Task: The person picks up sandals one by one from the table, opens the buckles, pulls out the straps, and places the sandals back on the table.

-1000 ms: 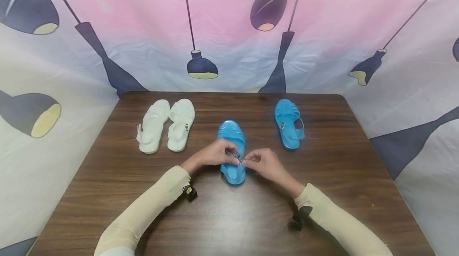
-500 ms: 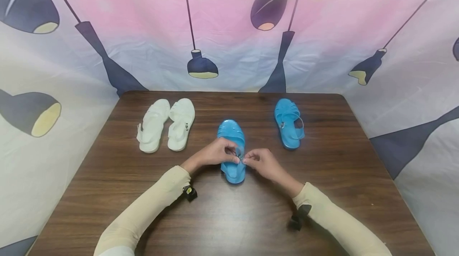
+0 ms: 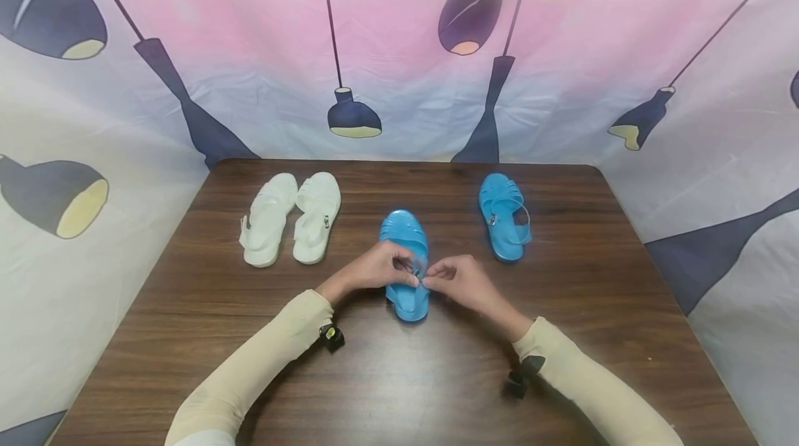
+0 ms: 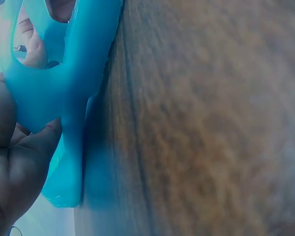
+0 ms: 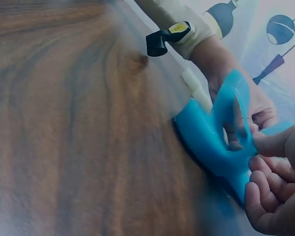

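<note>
A blue sandal [image 3: 402,225] lies on the table, toe away from me, between my two hands. My left hand [image 3: 377,266] reaches over it from the left and pinches near the small metal buckle [image 3: 416,272]. From the right, my right hand [image 3: 462,284] pinches the thin ankle strap [image 5: 244,115] between thumb and forefinger. The fingertips of both hands nearly meet at the sandal's right side. In the left wrist view the sandal's side [image 4: 37,93] covers part of the left fingers. Fingertips partly hide the buckle.
A second blue sandal [image 3: 503,216], its strap looped, lies at the back right of the brown wooden table [image 3: 399,390]. Two white sandals, a left one [image 3: 268,220] and a right one [image 3: 317,217], lie side by side at the back left. A printed cloth [image 3: 399,50] hangs behind.
Both hands stay at the sandal's buckle, with only slight shifts of the right fingers. The sandals have not moved on the table.
</note>
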`<action>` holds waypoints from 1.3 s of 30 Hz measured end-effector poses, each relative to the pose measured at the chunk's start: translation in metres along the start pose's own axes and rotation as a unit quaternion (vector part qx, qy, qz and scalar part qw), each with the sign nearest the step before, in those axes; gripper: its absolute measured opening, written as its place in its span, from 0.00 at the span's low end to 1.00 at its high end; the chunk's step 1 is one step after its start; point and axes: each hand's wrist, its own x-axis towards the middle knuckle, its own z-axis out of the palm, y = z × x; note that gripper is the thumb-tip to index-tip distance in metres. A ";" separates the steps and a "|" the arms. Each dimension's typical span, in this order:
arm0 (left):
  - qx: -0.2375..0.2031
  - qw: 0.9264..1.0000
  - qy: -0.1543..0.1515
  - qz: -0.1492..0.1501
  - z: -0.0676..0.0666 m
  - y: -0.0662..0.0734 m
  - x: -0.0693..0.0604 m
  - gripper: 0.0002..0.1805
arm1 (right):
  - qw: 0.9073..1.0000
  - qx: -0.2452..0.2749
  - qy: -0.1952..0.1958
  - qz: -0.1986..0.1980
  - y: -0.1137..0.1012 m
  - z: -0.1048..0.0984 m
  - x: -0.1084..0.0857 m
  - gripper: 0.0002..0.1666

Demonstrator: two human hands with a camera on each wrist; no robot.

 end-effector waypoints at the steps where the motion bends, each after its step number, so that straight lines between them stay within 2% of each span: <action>1: 0.000 1.000 -0.001 0.000 0.000 0.000 0.000 0.09 | 1.000 -0.004 0.003 -0.002 -0.001 -0.002 -0.001 0.12; 8: -0.007 1.000 -0.010 0.007 -0.001 0.002 0.002 0.09 | 0.998 -0.023 0.043 -0.042 -0.007 -0.008 0.000 0.18; 13: -0.011 1.000 -0.010 0.012 -0.001 0.002 0.002 0.09 | 0.993 -0.060 0.063 -0.086 -0.010 -0.007 0.004 0.15; 20: -0.010 1.000 -0.020 0.014 -0.001 0.001 0.004 0.15 | 0.984 -0.089 0.056 -0.141 -0.018 -0.004 0.007 0.12; 26: -0.009 1.000 -0.025 0.015 -0.002 0.000 0.005 0.09 | 0.979 -0.107 0.070 -0.160 -0.025 -0.007 0.005 0.12; 30: -0.006 0.999 -0.026 0.018 -0.003 0.000 0.004 0.08 | 0.970 -0.132 0.096 -0.180 -0.032 -0.016 0.002 0.14; 33: -0.014 0.999 -0.030 0.011 -0.005 0.001 0.003 0.11 | 0.967 -0.150 0.100 -0.178 -0.032 -0.024 0.000 0.16; 39: -0.027 0.999 -0.046 -0.002 -0.007 0.001 0.004 0.15 | 0.979 -0.143 0.065 -0.128 -0.016 -0.039 -0.006 0.16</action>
